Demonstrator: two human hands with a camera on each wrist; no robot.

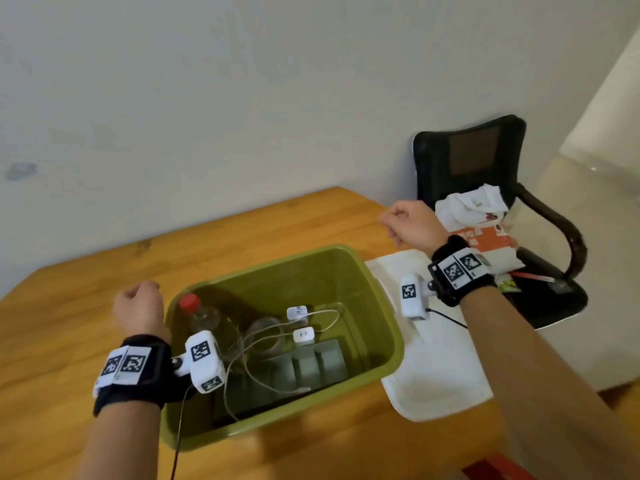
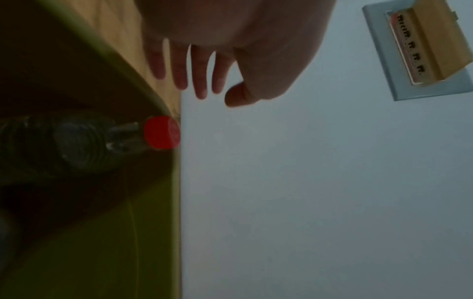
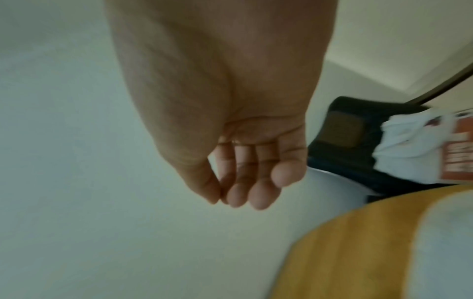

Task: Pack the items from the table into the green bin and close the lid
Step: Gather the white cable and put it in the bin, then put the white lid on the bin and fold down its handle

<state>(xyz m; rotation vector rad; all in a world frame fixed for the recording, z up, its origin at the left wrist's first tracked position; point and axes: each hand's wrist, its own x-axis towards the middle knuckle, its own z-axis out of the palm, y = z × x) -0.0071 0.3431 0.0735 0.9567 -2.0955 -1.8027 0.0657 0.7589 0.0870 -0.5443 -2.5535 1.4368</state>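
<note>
the open olive-green plastic bin [image 1: 377, 306] sits on the wooden tabletop [image 1: 86, 289] between the two forearms, with the packed things already down inside it: a clear plastic bottle with a red cap [image 1: 207, 318] leaning in the left corner, two small white plug adapters [image 1: 303, 336] trailing thin white cables [image 1: 277, 382], and a row of grey-green blocks [image 1: 313, 365] on the floor of the bin. the flat white plastic lid [image 1: 440, 368] lies on the tabletop just beside the bin's right wall, partly under the right forearm.

the left hand [image 1: 138, 306] hovers by the bin's left rim, fingers loosely hanging and holding nothing; the right hand [image 1: 410, 223] is raised beyond the lid, fingers slack and together, also holding nothing.

what appears left is the lid. it looks light and thin, likely a little flexible across its span, with a smooth surface that could slide on the wood. taking it by its two long edges, one hand each side, should keep it level. it probably needs lining up with the rim, then pressing at the corners. the bottle cap stands near rim height, so it may foul the lid.
</note>
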